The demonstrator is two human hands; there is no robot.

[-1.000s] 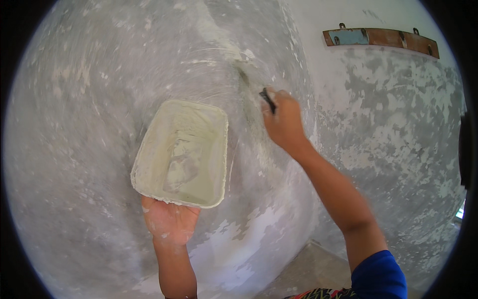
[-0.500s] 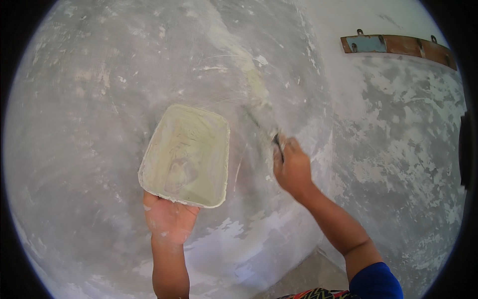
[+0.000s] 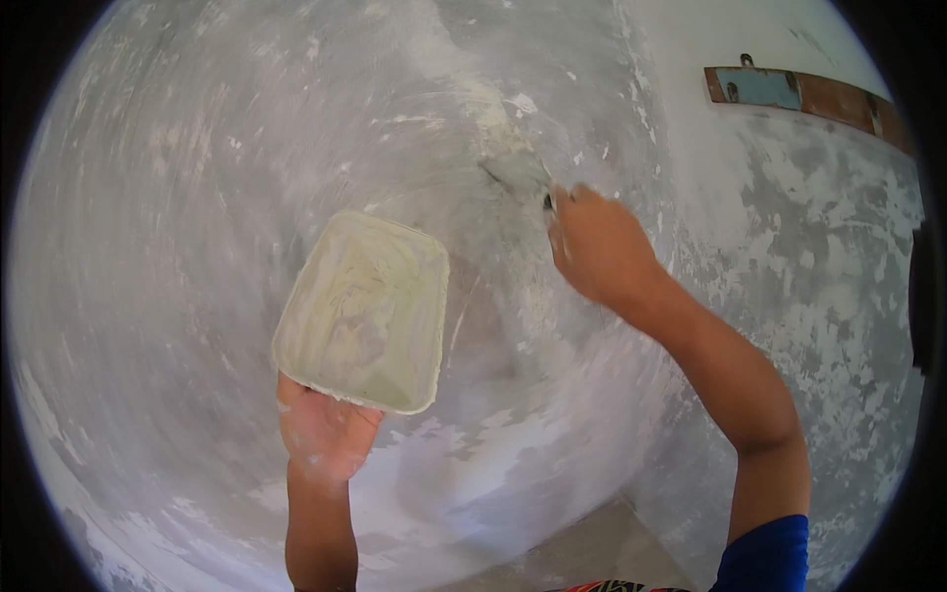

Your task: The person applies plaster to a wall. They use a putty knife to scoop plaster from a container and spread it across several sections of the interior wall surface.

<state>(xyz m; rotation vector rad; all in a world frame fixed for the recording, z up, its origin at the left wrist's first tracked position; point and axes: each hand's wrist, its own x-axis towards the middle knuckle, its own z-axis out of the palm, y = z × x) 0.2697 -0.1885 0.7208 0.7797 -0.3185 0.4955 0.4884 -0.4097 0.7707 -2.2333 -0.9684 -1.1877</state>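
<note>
My left hand (image 3: 330, 426) holds up a rectangular plastic tub (image 3: 316, 286) from beneath, its palm under the near edge and most of the fingers hidden behind it. Pale greenish putty (image 3: 370, 340) is smeared over the inside of the tub. To the right and higher, my right hand (image 3: 600, 242) is closed around the handle of a putty knife (image 3: 520, 174). The knife's wide blade lies against the grey wall (image 3: 217, 247), at the lower end of a pale putty streak (image 3: 473, 94). Motion blurs the blade and fingers a little.
At the upper right, a brown and blue wooden strip (image 3: 838, 102) with hooks is fixed to the adjoining patchy wall (image 3: 779, 247). A dark object (image 3: 923, 296) stands at the right rim. Some floor (image 3: 612, 543) shows below the wall corner.
My right hand has moved up the wall with the putty knife, and its forearm now reaches higher. The tub in my left hand has shifted only slightly to the left.
</note>
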